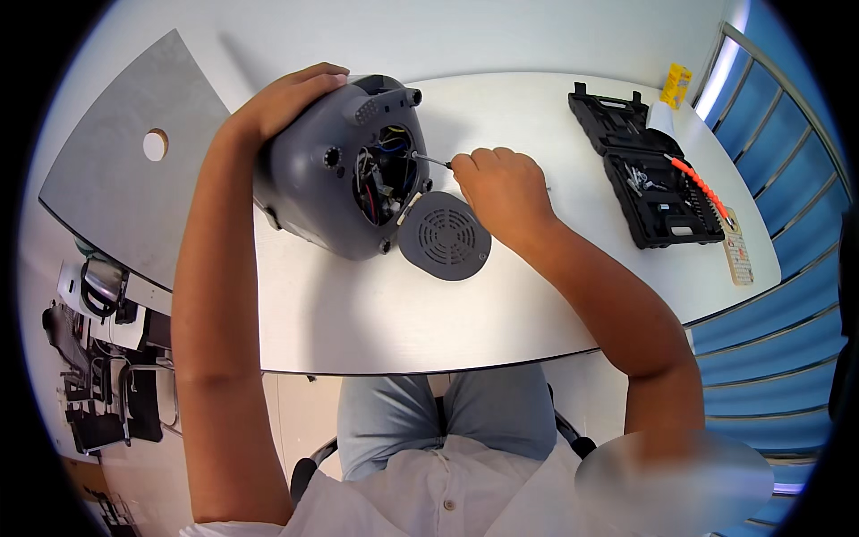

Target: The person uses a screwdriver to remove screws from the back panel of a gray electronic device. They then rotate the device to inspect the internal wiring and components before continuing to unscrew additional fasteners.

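A dark grey rice cooker (309,192) lies on its side on the white table, its underside facing right. Through the round opening in its base I see coloured wires (385,183) and inner parts. The round vented bottom cover (445,236) hangs beside the opening, near its lower edge. My left hand (291,100) is curved over the upper left of the housing and holds it. My right hand (507,192) is closed around a screwdriver (434,160); its handle is hidden in my fist. The thin metal shaft reaches to the opening's right rim, where its tip touches or nearly touches.
An open black tool case (640,234) with bits and small parts lies at the right, an orange flexible shaft (698,185) across it. Beside it are a remote control (739,255) and a yellow packet (676,86). A grey table (107,170) adjoins at left; metal railing (796,98) borders the right.
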`<state>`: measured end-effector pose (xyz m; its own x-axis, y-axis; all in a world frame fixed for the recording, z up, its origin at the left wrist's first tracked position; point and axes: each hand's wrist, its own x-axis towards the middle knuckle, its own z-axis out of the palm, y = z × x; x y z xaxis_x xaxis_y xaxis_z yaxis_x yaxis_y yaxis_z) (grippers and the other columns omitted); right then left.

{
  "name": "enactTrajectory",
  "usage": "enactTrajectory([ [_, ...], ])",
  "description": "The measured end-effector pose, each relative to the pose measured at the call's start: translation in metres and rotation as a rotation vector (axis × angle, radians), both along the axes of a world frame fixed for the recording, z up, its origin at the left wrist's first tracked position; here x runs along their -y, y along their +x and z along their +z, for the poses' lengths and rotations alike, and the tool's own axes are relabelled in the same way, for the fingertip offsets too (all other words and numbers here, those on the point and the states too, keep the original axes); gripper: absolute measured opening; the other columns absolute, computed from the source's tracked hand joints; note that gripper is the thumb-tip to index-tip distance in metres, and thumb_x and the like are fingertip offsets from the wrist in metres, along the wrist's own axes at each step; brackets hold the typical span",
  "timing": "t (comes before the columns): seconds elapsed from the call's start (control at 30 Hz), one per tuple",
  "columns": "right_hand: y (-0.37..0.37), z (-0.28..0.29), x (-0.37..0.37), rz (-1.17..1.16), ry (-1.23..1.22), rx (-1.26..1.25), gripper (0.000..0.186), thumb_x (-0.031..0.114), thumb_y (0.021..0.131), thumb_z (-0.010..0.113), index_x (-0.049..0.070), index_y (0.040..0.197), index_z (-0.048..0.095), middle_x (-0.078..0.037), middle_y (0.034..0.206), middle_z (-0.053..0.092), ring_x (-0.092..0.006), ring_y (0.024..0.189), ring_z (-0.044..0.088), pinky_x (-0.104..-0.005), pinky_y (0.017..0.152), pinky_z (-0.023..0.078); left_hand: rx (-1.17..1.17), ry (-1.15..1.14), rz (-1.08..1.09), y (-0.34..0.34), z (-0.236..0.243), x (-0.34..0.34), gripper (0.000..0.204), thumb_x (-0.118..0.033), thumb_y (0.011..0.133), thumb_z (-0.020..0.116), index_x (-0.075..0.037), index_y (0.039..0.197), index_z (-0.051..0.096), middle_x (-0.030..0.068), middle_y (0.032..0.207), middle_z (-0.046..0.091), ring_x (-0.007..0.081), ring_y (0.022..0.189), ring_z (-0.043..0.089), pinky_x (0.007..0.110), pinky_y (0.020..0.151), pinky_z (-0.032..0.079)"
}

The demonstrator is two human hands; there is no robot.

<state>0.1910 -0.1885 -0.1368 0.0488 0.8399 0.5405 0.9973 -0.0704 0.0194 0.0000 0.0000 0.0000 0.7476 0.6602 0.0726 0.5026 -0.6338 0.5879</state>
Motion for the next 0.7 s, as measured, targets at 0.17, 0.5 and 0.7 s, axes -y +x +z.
enactTrajectory([
  [0.17, 0.011, 0.014, 0.003, 0.047, -0.113, -0.616, 0.023, 0.027, 0.085, 0.063, 0.004, 0.083, 0.064, -0.010, 0.070, 0.061, -0.0226, 0.059, 0.055, -0.0354, 0.058, 0.043, -0.014, 0.041, -0.010, 0.000, 0.002, 0.004, 0.057, -0.045, 0.089, 0.047, -0.008, 0.132, 0.052, 0.0146, 0.124, 0.057, 0.0224, 0.110, 0.055, 0.030, 0.097, 0.040],
  [0.5, 0.012, 0.026, 0.008, 0.123, -0.422, -1.023, 0.019, 0.023, 0.089, 0.056, 0.007, 0.078, 0.057, -0.005, 0.064, 0.055, -0.0123, 0.058, 0.053, -0.0287, 0.049, 0.041, -0.012, 0.091, 0.004, -0.003, 0.001, 0.013, 0.056, -0.046, 0.089, 0.046, -0.009, 0.131, 0.053, 0.0142, 0.122, 0.059, 0.0221, 0.109, 0.056, 0.030, 0.098, 0.039],
  [0.7, 0.002, -0.002, 0.002, 0.122, 0.201, 0.048, 0.023, 0.026, 0.086, 0.064, 0.008, 0.074, 0.055, -0.004, 0.067, 0.059, -0.0248, 0.063, 0.058, -0.0362, 0.054, 0.045, -0.008, 0.098, 0.017, -0.004, -0.001, 0.007, 0.056, -0.046, 0.089, 0.046, -0.009, 0.131, 0.052, 0.0137, 0.120, 0.059, 0.0216, 0.108, 0.056, 0.029, 0.097, 0.039],
])
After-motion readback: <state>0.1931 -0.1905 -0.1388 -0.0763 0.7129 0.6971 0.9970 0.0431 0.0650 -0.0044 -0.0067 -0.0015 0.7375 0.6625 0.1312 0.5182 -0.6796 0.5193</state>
